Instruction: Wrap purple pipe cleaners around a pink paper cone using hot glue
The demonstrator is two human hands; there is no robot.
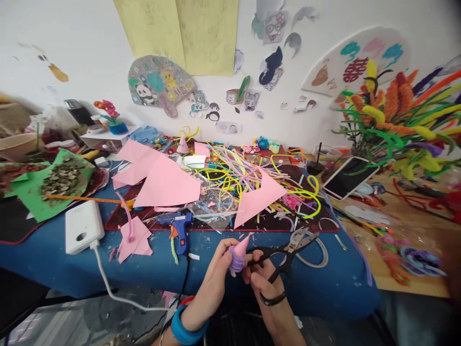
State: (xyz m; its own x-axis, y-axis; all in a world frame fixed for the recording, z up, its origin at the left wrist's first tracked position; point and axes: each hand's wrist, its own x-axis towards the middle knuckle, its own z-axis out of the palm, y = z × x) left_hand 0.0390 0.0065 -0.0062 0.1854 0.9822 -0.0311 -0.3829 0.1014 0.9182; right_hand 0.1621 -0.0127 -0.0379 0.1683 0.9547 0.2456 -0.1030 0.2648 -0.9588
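In my left hand (220, 262) is a small pink paper cone (242, 246), its tip pointing up, with purple pipe cleaner (236, 262) wound around its lower part. My right hand (264, 276) has its fingers through the handles of black-handled scissors (288, 252). The blades are spread apart and point up and right, away from the cone. My right fingertips come close to the cone's right side; whether they touch it I cannot tell. A blue glue gun (181, 230) lies on the blue cloth left of my hands.
Cut pink paper sheets (169, 185) and a tangle of pipe cleaners (234, 168) cover the dark mat. A white power bank (84, 228) with a cable lies at left. A roll of tape (320, 254), a phone (349, 178) and a pipe-cleaner bouquet (396, 125) are at right.
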